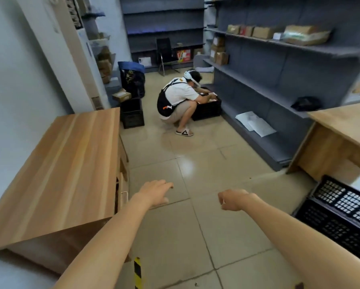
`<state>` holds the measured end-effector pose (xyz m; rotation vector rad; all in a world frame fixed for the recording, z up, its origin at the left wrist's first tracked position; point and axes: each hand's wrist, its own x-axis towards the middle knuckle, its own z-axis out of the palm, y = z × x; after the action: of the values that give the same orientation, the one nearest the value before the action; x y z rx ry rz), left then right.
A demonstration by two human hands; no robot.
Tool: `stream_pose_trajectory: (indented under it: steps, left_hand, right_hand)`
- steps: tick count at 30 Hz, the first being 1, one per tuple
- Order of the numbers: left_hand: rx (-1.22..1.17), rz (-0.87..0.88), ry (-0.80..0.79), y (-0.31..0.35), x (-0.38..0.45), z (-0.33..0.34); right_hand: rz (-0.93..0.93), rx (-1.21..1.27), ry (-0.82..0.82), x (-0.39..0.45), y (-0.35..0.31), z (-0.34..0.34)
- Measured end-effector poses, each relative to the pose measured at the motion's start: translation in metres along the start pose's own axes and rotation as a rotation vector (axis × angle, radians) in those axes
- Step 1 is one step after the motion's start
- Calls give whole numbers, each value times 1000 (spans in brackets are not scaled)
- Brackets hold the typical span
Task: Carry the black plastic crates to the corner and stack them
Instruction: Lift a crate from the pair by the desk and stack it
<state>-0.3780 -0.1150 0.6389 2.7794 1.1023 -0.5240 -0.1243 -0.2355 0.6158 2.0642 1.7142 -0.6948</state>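
A black plastic crate (pixel 341 213) stands on the floor at the right edge, under the wooden desk, an arm's length to the right of my hands. Farther back, two stacked black crates (pixel 132 113) stand by the left wall. Another black crate (pixel 207 109) sits in front of a crouching person. My left hand (pixel 154 192) hovers over the tiled floor, palm down, fingers loosely apart and holding nothing. My right hand (pixel 234 200) hangs beside it with the fingers curled in and nothing in it.
A wooden desk (pixel 56 170) fills the left side and another wooden desk (pixel 339 130) the right. Grey shelving (pixel 264 94) with boxes runs along the right wall. A crouching person (pixel 179 101) blocks the middle of the aisle. A black chair (pixel 164 53) stands at the back.
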Motion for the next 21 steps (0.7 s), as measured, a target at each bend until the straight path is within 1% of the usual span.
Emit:
stream_pose_trajectory:
  steps: [4, 8, 13, 17, 21]
  left_hand:
    - [117, 106, 2, 92, 53, -33]
    - [238, 214, -52, 187, 105, -50]
    - [342, 422, -46, 325, 163, -70]
    - [392, 623, -28, 434, 205, -76]
    - [432, 766, -62, 524, 247, -78]
  right_hand:
    - [83, 76, 31, -35, 100, 15]
    - [171, 169, 19, -77, 189, 47]
    - [353, 287, 34, -139, 297, 96]
    - [536, 393, -7, -184, 369, 141]
    - [644, 457, -74, -207, 433, 166]
